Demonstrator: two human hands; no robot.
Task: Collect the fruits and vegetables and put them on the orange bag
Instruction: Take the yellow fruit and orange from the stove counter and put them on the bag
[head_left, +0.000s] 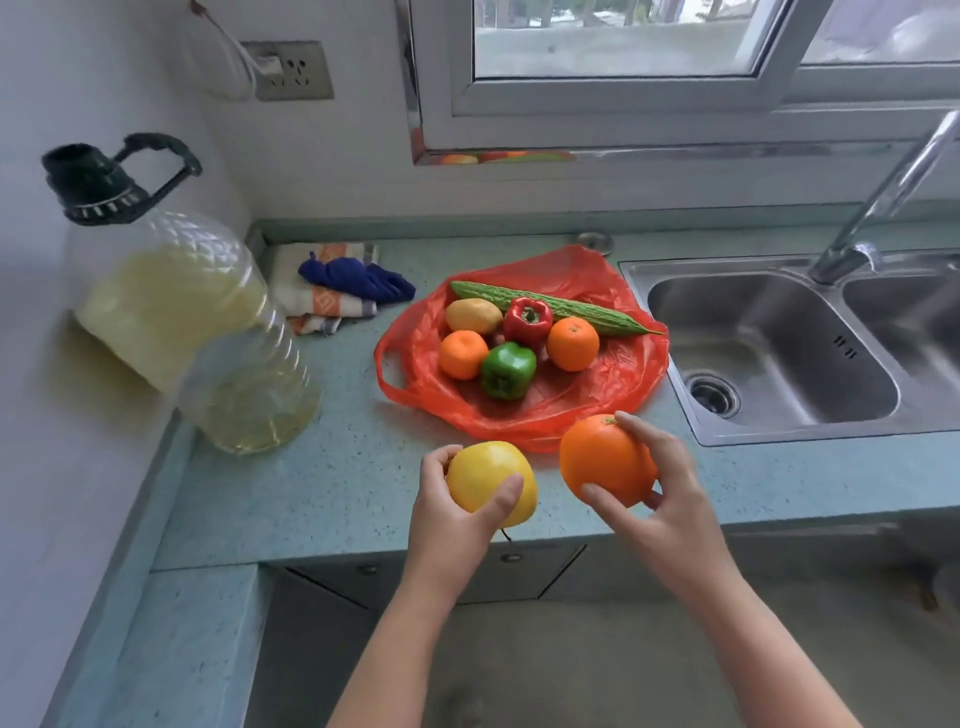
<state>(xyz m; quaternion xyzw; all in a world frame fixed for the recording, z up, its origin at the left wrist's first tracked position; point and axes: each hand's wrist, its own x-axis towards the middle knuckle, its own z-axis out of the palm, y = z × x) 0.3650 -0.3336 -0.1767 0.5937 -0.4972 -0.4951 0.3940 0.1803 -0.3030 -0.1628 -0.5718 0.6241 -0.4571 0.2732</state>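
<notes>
Your left hand (457, 512) holds the yellow apple (491, 480) and your right hand (660, 499) holds the big orange (605, 460), so lift both gently toward twelve o'clock and set them softly on the orange bag (613, 374).

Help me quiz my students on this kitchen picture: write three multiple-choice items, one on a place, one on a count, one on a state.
1. Where does the gourd lie?
A) far side of the bag
B) near side of the bag
C) off the bag

2. How many peppers are on the bag?
A) one
B) two
C) three

3. The left hand is:
A) empty
B) gripping the apple
C) pressing the bag

Answers:
1 A, it lies behind the other produce.
2 B, one red pepper, one green pepper.
3 B, its fingers curl round the apple; the right hand grips an orange.
</notes>
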